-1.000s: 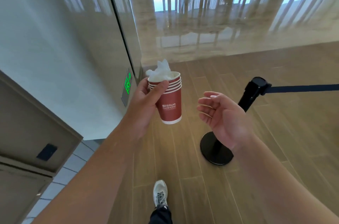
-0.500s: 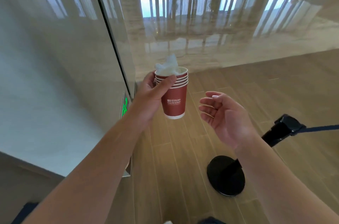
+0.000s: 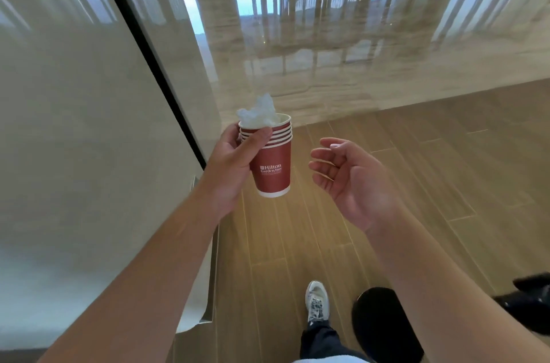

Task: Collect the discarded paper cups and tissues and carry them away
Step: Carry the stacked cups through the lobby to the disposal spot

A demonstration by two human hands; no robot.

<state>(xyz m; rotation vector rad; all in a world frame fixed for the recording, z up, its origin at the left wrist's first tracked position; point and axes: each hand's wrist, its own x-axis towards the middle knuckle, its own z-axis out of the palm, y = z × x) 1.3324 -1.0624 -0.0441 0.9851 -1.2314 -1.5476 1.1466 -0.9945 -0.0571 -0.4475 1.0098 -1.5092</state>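
Clearly, left hand (image 3: 230,164) holds stacked "Hilton Garden Inn" cups (image 3: 272,166).

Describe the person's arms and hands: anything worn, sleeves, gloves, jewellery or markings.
Both forearms are bare as far as the frame shows; no sleeve reaches them. The left hand and right hand wear no gloves, and no ring, watch or bracelet shows on either. The nails are short and unpainted. No tattoos or other markings are visible.
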